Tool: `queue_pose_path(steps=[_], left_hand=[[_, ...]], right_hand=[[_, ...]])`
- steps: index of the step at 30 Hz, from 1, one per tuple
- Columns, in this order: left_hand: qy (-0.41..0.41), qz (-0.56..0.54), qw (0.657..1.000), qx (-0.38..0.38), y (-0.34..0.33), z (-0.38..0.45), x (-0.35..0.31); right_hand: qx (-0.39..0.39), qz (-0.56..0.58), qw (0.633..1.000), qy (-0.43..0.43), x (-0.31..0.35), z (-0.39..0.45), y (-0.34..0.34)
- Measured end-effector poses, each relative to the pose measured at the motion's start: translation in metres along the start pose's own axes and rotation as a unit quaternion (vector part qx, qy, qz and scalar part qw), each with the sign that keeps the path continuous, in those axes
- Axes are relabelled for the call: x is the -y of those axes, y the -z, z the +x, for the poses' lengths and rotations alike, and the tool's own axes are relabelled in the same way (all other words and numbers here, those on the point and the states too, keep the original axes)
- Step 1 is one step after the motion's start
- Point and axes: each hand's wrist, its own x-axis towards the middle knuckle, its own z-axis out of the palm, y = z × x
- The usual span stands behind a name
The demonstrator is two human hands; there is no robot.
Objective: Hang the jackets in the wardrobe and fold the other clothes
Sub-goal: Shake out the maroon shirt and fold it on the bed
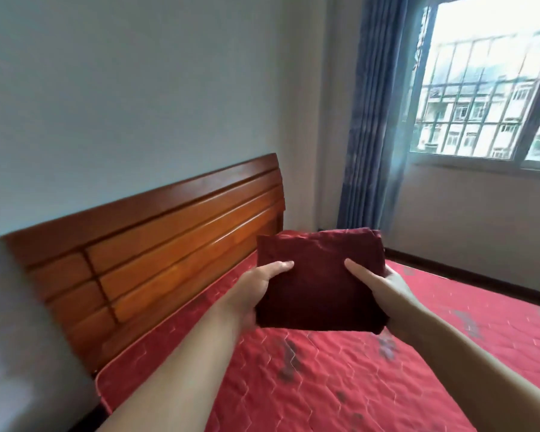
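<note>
The person holds a folded dark red garment [320,282] up in the air between both hands, above the red quilted bed [340,385]. The left hand [256,283] grips its left edge, thumb laid flat across the top face and the other fingers hidden beneath. The right hand [384,283] grips the right edge the same way, thumb on top and fingers curled under. The garment sits as a neat square between the two hands, its far edge showing several stacked layers.

The step in hand appears to be setting this finished fold down. To do it well, the person should keep both hands level so the layers do not slide apart, and lower the bundle flat onto the bed below the hands rather than dropping one side first. The fingers under the cloth should slip out sideways only once the bed carries the weight, with the thumbs pressing lightly to hold the top layer in place. The cloth looks soft and thick, so it will likely sag if one hand lets go early.

Beyond the hands stand a wooden headboard [156,244], a blue curtain [374,120] and a barred window [493,88]. No wardrobe or jacket shows.
</note>
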Motion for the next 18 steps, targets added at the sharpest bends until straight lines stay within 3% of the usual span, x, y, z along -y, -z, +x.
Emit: queue_pose_path(steps=[3, 9, 13, 18], left_hand=[[-0.038, -0.033, 0.998, -0.036, 0.024, -0.045, -0.011], [-0.158, -0.049, 0.962, -0.217, 0.051, -0.129, -0.012], [-0.226, -0.054, 0.906, -0.355, 0.042, -0.177, 0.002], [-0.231, -0.026, 0.844, -0.483, 0.023, -0.242, 0.030]], right_hand=[[0.050, 0.012, 0.999, -0.007, 0.006, -0.015, -0.039], [0.201, 0.039, 0.975, -0.089, 0.027, -0.040, -0.100], [0.238, 0.016, 0.970, -0.054, 0.029, -0.061, -0.123], [0.282, -0.007, 0.959, 0.013, 0.023, -0.104, -0.144]])
